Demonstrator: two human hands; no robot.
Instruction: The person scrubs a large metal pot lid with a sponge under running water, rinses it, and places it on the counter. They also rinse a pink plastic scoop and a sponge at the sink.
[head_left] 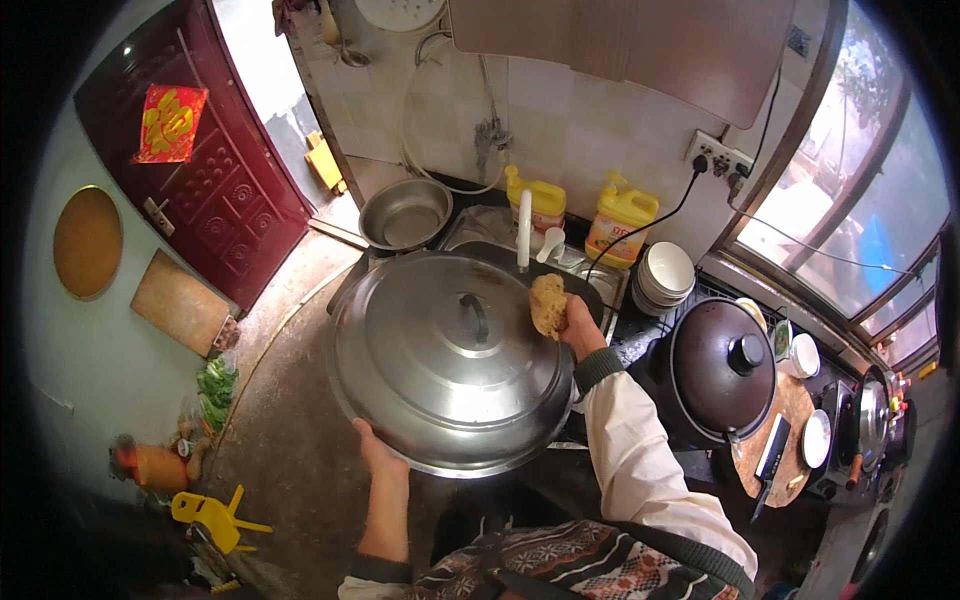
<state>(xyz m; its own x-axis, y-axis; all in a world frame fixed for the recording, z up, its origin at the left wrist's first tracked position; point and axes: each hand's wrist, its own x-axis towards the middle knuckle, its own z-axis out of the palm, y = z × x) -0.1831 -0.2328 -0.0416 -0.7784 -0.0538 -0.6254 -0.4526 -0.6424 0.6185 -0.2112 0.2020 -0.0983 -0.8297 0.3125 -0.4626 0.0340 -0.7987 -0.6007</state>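
Note:
A wide domed metal lid [420, 330] with a dark loop handle [473, 316] fills the middle of the head view, in front of the sink. My left hand [381, 453] grips its near left rim, with the fingers mostly hidden underneath. At the lid's far right edge, my right hand [580, 330] is closed on a tan, rough-looking loofah scrubber [548, 306]. The scrubber overlaps the rim in the picture; whether it presses on the metal I cannot tell. Just beyond it stands the white faucet [524, 230].
A metal basin [405, 214] sits beyond the lid. Two yellow jugs [622, 222] and stacked bowls [664, 275] line the back. To the right are a dark lidded pot [715, 370] and a cutting board [790, 410] with a knife [770, 460]. A yellow stool [220, 518] stands on the left.

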